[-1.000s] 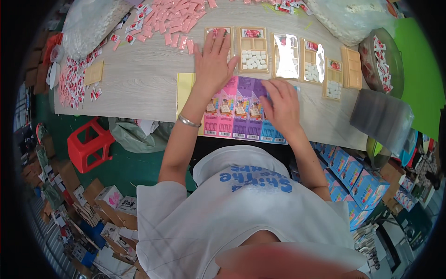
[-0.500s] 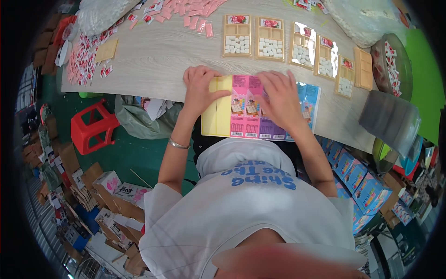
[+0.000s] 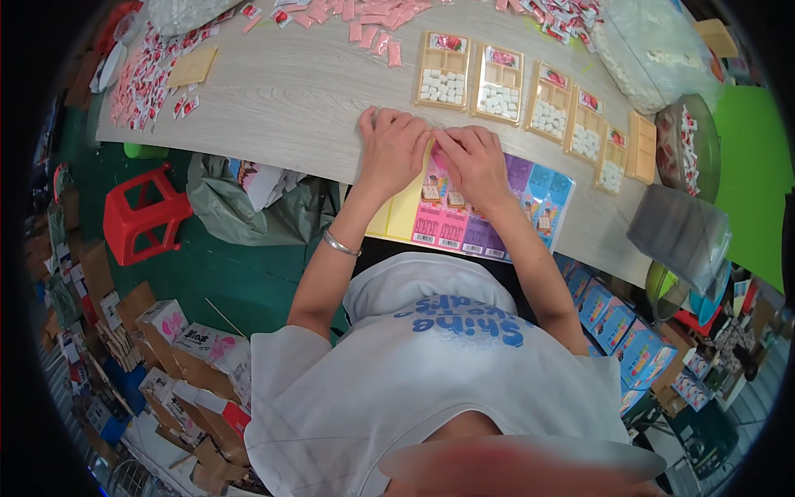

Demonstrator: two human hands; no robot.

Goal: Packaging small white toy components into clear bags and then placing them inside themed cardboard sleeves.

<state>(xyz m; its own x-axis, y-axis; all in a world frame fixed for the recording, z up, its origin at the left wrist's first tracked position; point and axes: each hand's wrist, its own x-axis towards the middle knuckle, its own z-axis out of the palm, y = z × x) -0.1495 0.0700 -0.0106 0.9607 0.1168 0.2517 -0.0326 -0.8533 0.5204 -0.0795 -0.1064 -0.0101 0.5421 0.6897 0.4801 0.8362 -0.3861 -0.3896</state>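
Note:
A printed label sheet (image 3: 520,218) lies at the table's near edge and overhangs it. It has pink, purple and blue panels, with a plain yellow strip at its left. My left hand (image 3: 392,156) is on the sheet's upper left part, its fingers bent and their tips at the far edge. Close beside it, my right hand (image 3: 477,168) covers some pink and purple panels. The fingertips of both hands come together at the sheet's far edge, seemingly pinching it; the exact grip is hidden. Beyond them stand several beige trays (image 3: 445,63) with white pieces and a red packet inside.
Pink sachets (image 3: 381,43) and small red-and-white packets (image 3: 157,70) are spread over the far and left table. A beige piece (image 3: 193,67) lies among them. Clear bins (image 3: 681,228) and a round bowl (image 3: 687,145) stand right. A red stool (image 3: 147,215) is on the floor.
My left hand has moved right along the sheet's far edge, and my right hand's fingers have drawn in toward it. The hands were apart before. The whole view has shifted slightly.

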